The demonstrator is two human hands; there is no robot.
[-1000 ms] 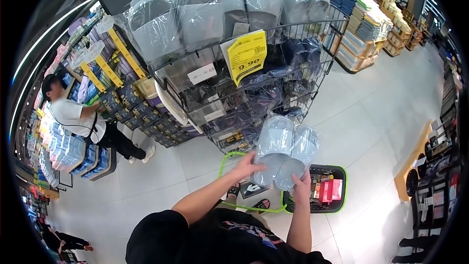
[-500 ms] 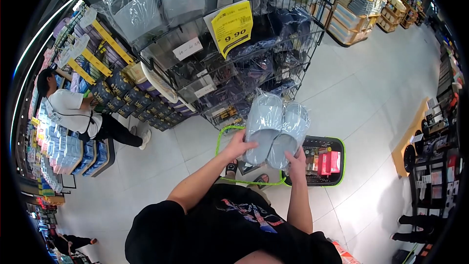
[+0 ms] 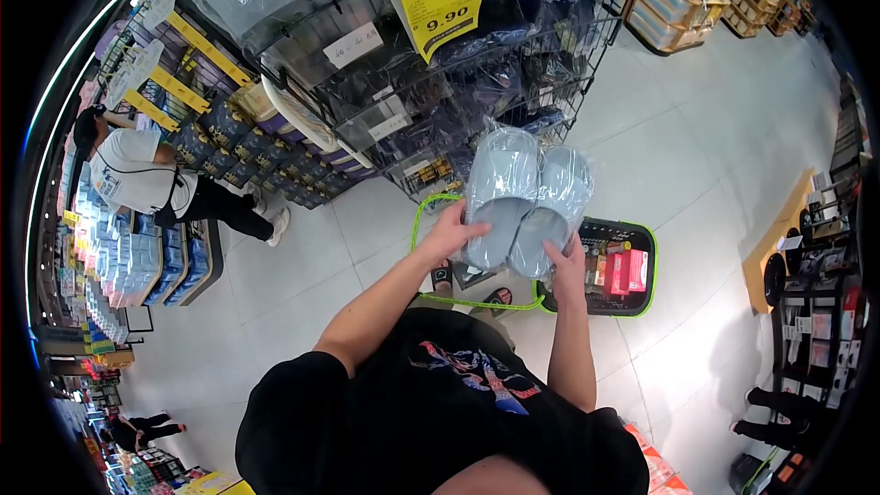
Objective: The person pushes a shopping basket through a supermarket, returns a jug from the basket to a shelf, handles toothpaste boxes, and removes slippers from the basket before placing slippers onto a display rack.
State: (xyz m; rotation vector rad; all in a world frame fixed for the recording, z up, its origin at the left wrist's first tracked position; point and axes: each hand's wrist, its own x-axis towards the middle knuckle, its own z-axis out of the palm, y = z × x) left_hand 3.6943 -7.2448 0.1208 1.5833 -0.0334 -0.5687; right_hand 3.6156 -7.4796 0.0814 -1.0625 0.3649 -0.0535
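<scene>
A pair of light grey-blue slippers (image 3: 504,188) in a clear plastic bag is held up in front of my chest. My left hand (image 3: 454,234) grips its left side, thumb across the near end of one slipper. On the right, my right hand (image 3: 566,268) pinches the near right corner, thumb on top. Both hands are closed on the package; the fingers underneath are hidden. Below and to the right, on the floor, stands a black shopping basket (image 3: 649,266) with a green rim, holding a red box (image 3: 625,272) and other small goods. Its green handle (image 3: 486,304) reaches left beneath the slippers.
Ahead is a black wire rack (image 3: 587,82) of bagged slippers, with a yellow price sign (image 3: 438,5) reading 9.90. A person in a white shirt (image 3: 133,170) stands by shelves at left. A wooden-edged shelf (image 3: 779,247) stands at right.
The slippers and both hands appear slightly higher and further right in view, the package turned a little more face-on. The rack and basket have shifted upward in view. Both hands keep their grip.
</scene>
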